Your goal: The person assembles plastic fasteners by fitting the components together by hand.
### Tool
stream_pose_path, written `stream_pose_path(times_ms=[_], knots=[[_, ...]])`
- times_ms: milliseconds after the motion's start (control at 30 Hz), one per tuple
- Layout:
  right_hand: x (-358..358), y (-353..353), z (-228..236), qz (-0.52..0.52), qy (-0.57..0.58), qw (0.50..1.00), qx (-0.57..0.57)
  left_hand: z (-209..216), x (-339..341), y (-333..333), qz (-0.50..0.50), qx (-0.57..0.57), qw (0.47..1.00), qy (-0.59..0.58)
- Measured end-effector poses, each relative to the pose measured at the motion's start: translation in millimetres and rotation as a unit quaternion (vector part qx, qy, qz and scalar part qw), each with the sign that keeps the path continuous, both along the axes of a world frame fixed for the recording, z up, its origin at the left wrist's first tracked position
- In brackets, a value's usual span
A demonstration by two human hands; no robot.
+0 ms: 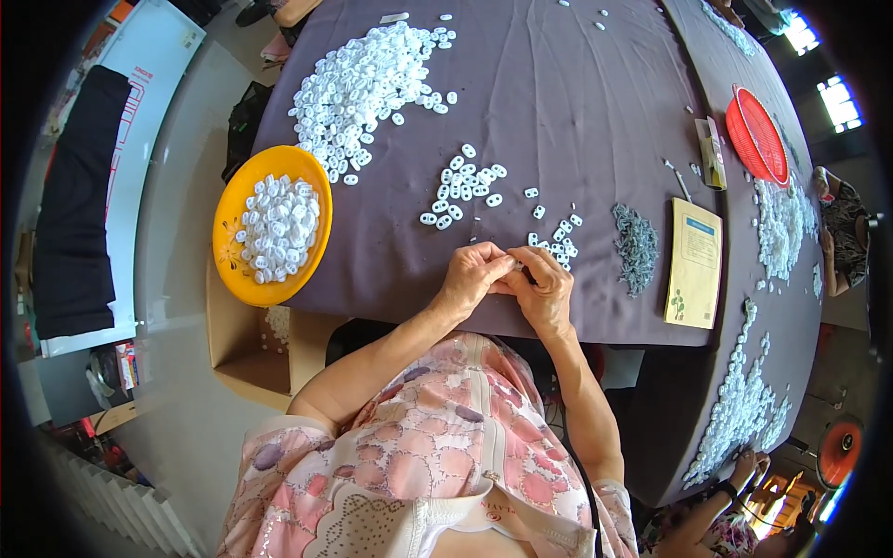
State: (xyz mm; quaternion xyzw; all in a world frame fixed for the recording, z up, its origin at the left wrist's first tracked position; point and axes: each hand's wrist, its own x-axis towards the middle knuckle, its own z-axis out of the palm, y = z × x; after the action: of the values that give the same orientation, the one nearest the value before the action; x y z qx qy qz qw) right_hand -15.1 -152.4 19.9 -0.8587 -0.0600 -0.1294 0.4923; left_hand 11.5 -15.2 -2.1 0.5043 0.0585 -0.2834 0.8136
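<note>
Close to the table's front edge, my left hand (473, 279) and my right hand (542, 290) meet with fingertips pinched together. Whatever sits between them is small and mostly hidden by the fingers. Just beyond my right hand lie several small white oval plastic pieces with two dark holes (564, 244). A looser cluster of the same white pieces (465, 181) is spread farther off, ahead of my left hand. To the right of my hands rests a pile of tiny grey-green parts (636, 249).
A yellow bowl (320, 232) of white pieces overhangs the table's left edge, near a large white heap (358, 88). At right are a tan booklet (696, 265), a small box (711, 153) and a red basket (755, 135). Other people's hands work at the right. A cardboard box (251, 358) stands below.
</note>
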Motion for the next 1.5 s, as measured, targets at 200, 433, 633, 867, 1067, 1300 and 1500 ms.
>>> stream_pose_path(times_ms=[200,433,633,867,1067,1300,1500], knots=[[0,-2,-4,0.0,-0.005,1.0,-0.001,2,-5,-4,0.016,0.021,0.999,-0.025],[-6,-11,15,0.053,-0.006,0.999,0.014,15,-8,-4,0.022,0.016,1.0,0.009],[-10,-72,30,-0.095,-0.007,0.992,-0.085,30,-2,28,-0.042,0.148,0.988,-0.023],[9,-114,18,-0.152,-0.055,0.942,-0.295,40,12,57,-0.054,0.232,0.97,-0.049],[18,-118,14,-0.159,-0.033,0.921,-0.355,41,17,82,-0.051,0.265,0.962,-0.03],[18,-122,15,-0.121,-0.041,0.951,-0.281,37,20,111,-0.022,0.271,0.962,0.0],[12,-127,16,-0.154,-0.041,0.956,-0.246,37,21,108,-0.028,0.28,0.96,0.001]])
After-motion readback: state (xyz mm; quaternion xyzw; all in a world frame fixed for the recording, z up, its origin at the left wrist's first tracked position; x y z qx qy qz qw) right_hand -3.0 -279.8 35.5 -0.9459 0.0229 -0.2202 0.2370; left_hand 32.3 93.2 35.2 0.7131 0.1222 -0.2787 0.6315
